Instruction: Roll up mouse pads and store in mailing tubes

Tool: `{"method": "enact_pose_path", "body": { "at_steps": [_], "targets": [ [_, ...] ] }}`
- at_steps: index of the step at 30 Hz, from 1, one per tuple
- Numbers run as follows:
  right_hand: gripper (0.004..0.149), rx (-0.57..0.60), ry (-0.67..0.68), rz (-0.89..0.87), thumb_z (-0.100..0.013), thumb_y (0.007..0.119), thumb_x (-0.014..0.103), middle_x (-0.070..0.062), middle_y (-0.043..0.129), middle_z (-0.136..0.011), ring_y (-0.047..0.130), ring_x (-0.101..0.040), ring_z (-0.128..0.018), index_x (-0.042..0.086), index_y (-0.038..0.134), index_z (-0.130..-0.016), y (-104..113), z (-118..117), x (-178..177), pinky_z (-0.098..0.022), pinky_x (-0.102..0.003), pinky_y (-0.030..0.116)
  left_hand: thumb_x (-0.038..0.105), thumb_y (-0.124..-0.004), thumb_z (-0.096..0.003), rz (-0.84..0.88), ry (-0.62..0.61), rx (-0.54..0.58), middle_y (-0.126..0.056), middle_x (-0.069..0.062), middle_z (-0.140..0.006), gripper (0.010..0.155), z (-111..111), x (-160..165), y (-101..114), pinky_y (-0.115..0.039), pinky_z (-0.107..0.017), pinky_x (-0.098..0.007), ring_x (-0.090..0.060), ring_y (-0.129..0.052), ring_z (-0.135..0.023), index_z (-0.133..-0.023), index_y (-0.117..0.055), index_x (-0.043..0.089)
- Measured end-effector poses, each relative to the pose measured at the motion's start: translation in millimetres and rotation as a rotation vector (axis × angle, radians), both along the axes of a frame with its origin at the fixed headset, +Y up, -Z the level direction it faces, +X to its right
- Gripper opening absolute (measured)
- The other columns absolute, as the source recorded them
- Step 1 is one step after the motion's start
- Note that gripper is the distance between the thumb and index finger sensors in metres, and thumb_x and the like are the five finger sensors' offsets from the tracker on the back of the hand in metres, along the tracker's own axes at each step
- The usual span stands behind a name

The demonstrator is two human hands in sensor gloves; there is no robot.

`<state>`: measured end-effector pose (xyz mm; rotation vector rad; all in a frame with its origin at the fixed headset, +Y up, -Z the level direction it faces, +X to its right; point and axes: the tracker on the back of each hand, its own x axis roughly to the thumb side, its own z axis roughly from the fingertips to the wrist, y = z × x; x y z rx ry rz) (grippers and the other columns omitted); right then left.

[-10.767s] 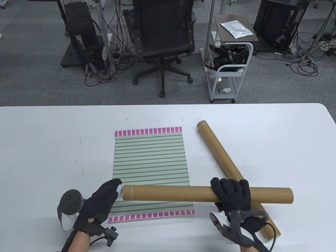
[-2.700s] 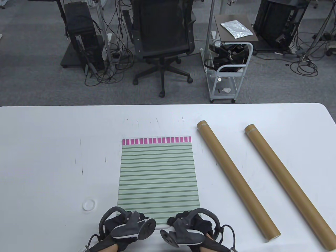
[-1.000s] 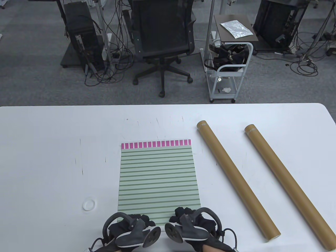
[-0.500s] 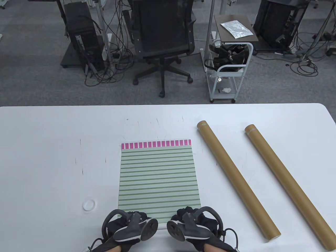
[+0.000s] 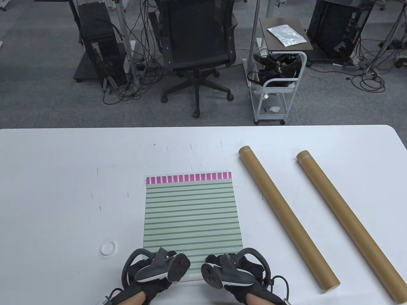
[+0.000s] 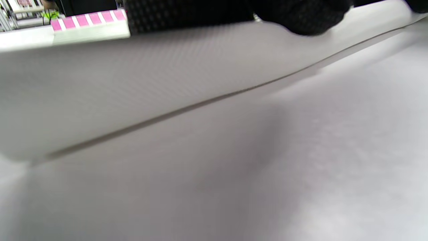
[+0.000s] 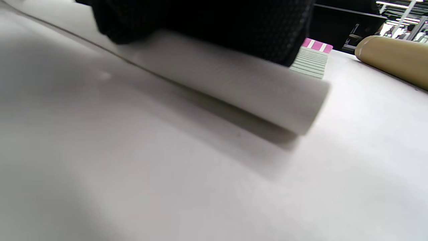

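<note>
A green striped mouse pad (image 5: 192, 214) with a pink-checked far edge lies on the white table (image 5: 51, 190). Its near end is rolled into a pale grey roll, seen in the left wrist view (image 6: 100, 100) and the right wrist view (image 7: 240, 87). My left hand (image 5: 149, 270) and right hand (image 5: 235, 270) rest side by side on top of that roll, fingers curled over it. Two brown mailing tubes lie diagonally to the right, one nearer the pad (image 5: 286, 216) and one further right (image 5: 346, 222). One tube end shows in the right wrist view (image 7: 391, 60).
A small white tube cap (image 5: 107, 247) lies on the table left of my left hand. An office chair (image 5: 197, 47) and a small cart (image 5: 276, 79) stand on the floor beyond the table's far edge.
The roll has grown: the pad's pink far edge has slid toward me. Both hands have stayed at the near end, moving slightly forward over the roll.
</note>
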<state>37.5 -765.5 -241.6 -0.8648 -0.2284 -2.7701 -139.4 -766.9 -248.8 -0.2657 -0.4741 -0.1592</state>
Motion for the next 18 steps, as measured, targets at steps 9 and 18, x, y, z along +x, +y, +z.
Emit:
{"method": "enact_pose_path", "body": {
  "at_steps": [9, 18],
  "targets": [
    [0.045, -0.006, -0.033, -0.048, -0.045, 0.071, 0.029, 0.005, 0.079, -0.085, 0.091, -0.020, -0.062, 0.030, 0.067, -0.090, 1, -1, 2, -0.050, -0.038, 0.082, 0.035, -0.070, -0.0417, -0.092, -0.108, 0.149, -0.079, 0.012, -0.080, 0.041, 18, 16, 2, -0.085, -0.038, -0.019, -0.007, -0.093, -0.054, -0.082, -0.074, 0.044],
    [0.044, -0.005, -0.049, -0.068, -0.044, 0.075, 0.029, 0.004, 0.083, -0.082, 0.093, -0.022, -0.061, 0.027, 0.072, -0.088, 4, -3, 1, -0.049, -0.039, 0.084, 0.045, -0.076, -0.0387, -0.005, -0.090, 0.124, -0.087, 0.011, -0.077, 0.043, 16, 8, 6, -0.091, -0.046, -0.021, -0.010, -0.100, -0.062, -0.081, -0.081, 0.038]
  ]
}}
